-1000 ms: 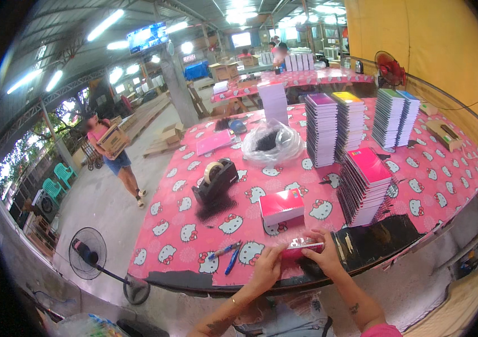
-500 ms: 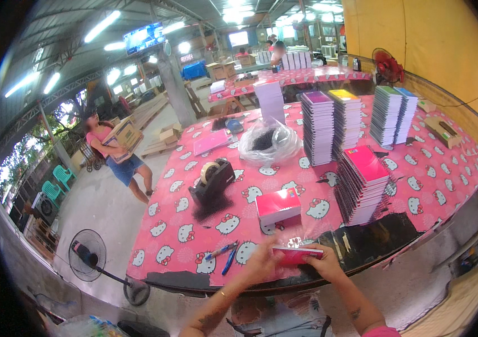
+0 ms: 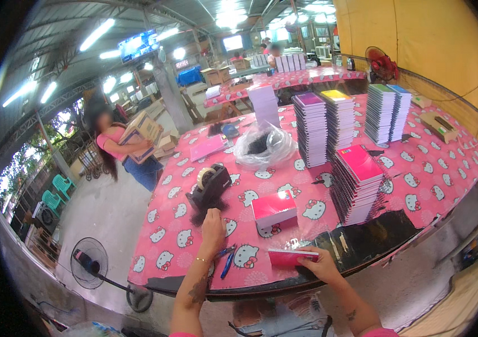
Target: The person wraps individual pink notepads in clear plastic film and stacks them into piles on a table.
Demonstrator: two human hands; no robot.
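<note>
My right hand (image 3: pixel 318 265) grips the right end of a pink-covered notebook (image 3: pixel 285 258) held low over the table's near edge. My left hand (image 3: pixel 213 226) reaches to a pile of thin black binding coils (image 3: pixel 200 215) beside the black tape dispenser (image 3: pixel 209 187). Its fingers are drawn together at the pile's edge; anything between them is too small to make out. Just beyond the notebook lies a short stack of pink notebooks (image 3: pixel 275 210). Blue-handled pliers (image 3: pixel 227 264) and another slim tool lie by my left wrist.
Tall stacks of spiral notebooks with pink (image 3: pixel 358 188), purple (image 3: pixel 310 132), yellow (image 3: pixel 339 121) and green (image 3: pixel 381 115) covers stand to the right. A clear plastic bag (image 3: pixel 265 147) holds black coils. At left, a person carries a cardboard box (image 3: pixel 140 136) near a standing fan (image 3: pixel 89 263).
My left hand has left the notebook and moved forward and left to the black coils. The notebook stays in my right hand. The person with the box has come nearer the table.
</note>
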